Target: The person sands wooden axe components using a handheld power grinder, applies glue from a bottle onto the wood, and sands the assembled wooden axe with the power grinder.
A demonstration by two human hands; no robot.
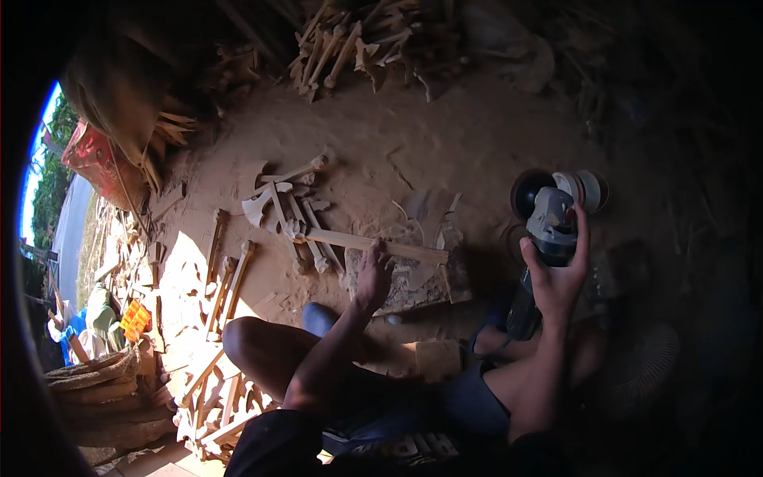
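Note:
My left hand (374,274) is closed round the middle of a long pale bone-like piece (417,253), which lies across a low block (397,288) in front of me. Knobbly at its left end, the piece reaches toward a loose pile of similar pieces (278,199). On the right, my right hand (560,266) has its fingers and thumb round the grey head of an angle grinder (550,226). The grinder's dark disc (531,193) sits at its upper left, apart from the long piece.
More long pieces (229,290) lie at the left on the dusty ground (358,127). A heap of them (342,48) stands at the top. Sacks (99,389) and a red bag (99,163) are at the far left. My bent knee (258,350) is near the left pieces.

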